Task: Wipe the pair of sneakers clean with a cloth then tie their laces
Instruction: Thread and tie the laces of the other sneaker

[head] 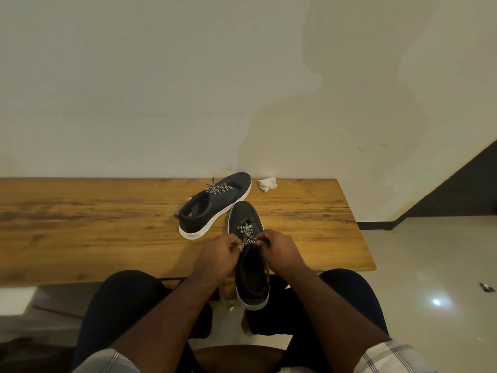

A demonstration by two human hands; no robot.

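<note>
Item 1: near dark sneaker with white rubber sole [251, 267], toe pointing away from the person, heel overhanging the near edge of the worktop above the person's lap. Black-and-white patterned lace [246, 232] crosses its upper.

Item 2: left hand [219, 255], fingers curled, pinching a lace end at the sneaker's throat. Right hand [279, 250], fingers curled likewise, pinching the lace from the other side. The two hands nearly meet over the tongue and hide the upper eyelets.

Item 3: far dark sneaker with white sole [212, 208], lying at an angle behind and left of the first, toe toward the wall; its sole edge sits just beside the near sneaker's toe. Its patterned lace lies loose across the upper; whether knotted cannot be told.

Item 4: crumpled white cloth [267, 183], at the back edge of the worktop against the wall, right of the far sneaker's toe, apart from both shoes.

Item 5: wooden plank worktop with brown grain [94, 224], running out of view to the left, ending in a rounded corner at right. Bare wood lies broad to the left of the shoes, narrower to the right.

Item 6: pale stained wall [161, 90] closing the back edge. Glossy light tiled floor [430, 259] beyond the right end, with a small dark scrap [487, 287] on it. Dark trouser knees [121, 300] under the near edge.
</note>
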